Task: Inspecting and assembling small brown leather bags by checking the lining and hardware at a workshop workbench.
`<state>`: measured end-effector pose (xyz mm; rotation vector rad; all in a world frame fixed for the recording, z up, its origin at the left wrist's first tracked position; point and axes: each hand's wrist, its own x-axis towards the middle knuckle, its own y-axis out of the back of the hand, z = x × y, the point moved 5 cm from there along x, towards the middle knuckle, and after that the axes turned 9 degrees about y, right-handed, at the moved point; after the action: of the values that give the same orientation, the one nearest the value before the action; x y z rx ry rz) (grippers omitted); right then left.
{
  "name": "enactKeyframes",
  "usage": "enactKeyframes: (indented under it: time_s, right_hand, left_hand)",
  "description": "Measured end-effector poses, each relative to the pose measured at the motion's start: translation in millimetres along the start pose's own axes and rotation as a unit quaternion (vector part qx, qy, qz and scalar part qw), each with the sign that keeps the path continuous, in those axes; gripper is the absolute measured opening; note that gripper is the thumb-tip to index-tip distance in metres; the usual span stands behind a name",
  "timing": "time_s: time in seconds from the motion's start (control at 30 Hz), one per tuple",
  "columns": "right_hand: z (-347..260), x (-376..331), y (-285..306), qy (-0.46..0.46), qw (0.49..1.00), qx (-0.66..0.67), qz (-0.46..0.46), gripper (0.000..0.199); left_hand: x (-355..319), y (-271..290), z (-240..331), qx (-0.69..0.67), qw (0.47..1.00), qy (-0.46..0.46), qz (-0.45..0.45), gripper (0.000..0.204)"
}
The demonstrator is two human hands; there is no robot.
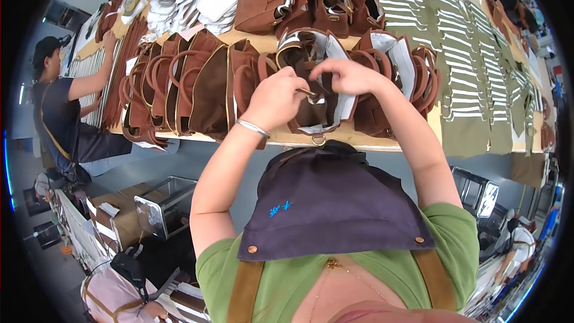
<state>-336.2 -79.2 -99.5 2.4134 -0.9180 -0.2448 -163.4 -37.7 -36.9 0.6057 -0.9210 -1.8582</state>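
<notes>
Brown bag point(345, 106) is being handled, mouth upward, near the front edge of the desk point(376, 143), where it is being flanked by other brown bags point(209, 101). Over its opening, a thin strip point(307, 91) is being pinched by the fingers of the left hand point(275, 100). The right hand's point(350, 76) index finger is being crooked above the opening; whether anything is being gripped there cannot be told.

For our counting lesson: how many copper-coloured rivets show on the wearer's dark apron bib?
2: left rivet and right rivet, at the chest-side corners of the apron bib; folds may hide others.
</notes>
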Motion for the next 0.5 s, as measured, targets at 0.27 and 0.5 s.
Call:
enactKeyframes:
  time_s: [0.27,0.5]
  right_hand:
    - [-10.8,-4.8,-21.7,0.053,0.97,-0.209,-0.109,0.036]
    - [-25.7,-1.3,-3.9,-0.109,0.947,-0.279,-0.119,0.021]
  left_hand:
    - [-3.6,-4.5,-13.9,-0.123,0.992,-0.012,-0.014,0.015]
    - [-7.7,-0.1,-31.6,-0.1,0.991,0.079,0.032,0.014]
